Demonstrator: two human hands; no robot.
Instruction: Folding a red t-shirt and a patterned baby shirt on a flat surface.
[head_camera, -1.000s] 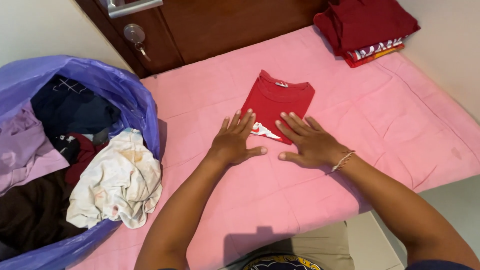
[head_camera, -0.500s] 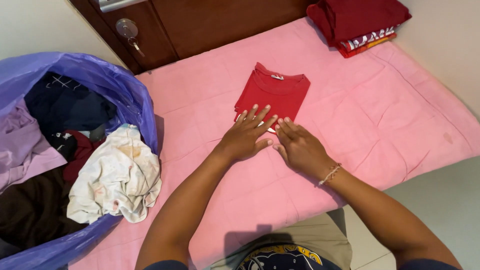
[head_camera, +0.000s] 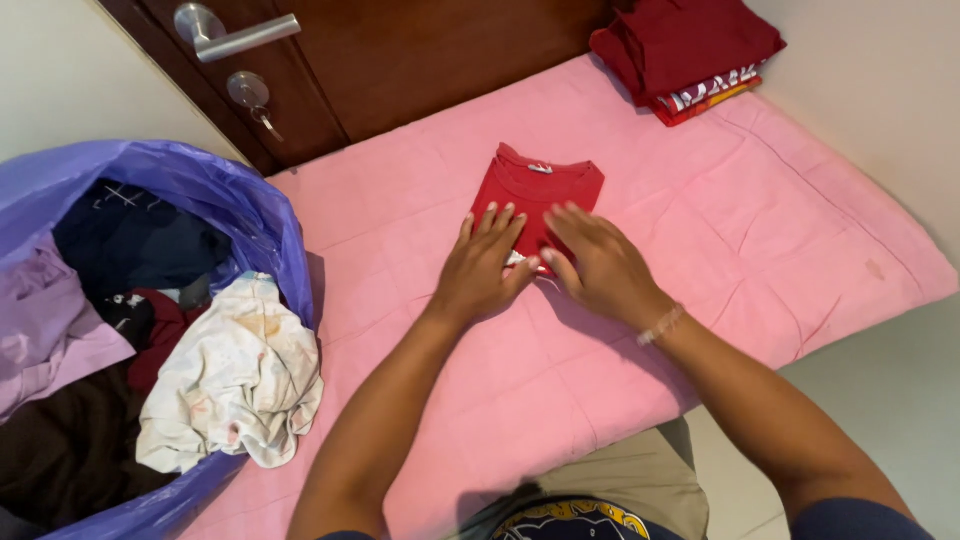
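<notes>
A folded red shirt (head_camera: 537, 190) lies on the pink mattress (head_camera: 760, 220), collar toward the door. My left hand (head_camera: 482, 265) rests flat on its near left part, fingers spread. My right hand (head_camera: 600, 265), with a bead bracelet at the wrist, lies flat beside it on the shirt's near right part. Both hands press on the lower edge of the shirt, where a bit of white print shows between them. Neither hand grips anything.
A purple plastic bag (head_camera: 215, 200) full of crumpled clothes, with a stained white garment (head_camera: 235, 375) spilling out, sits at the left. A stack of folded dark red clothes (head_camera: 685, 50) lies at the mattress's far corner. A brown door (head_camera: 400, 50) stands behind.
The hands moved closer together and slid up over the shirt's near end; the shirt now looks shorter, its lower part folded up under the hands.
</notes>
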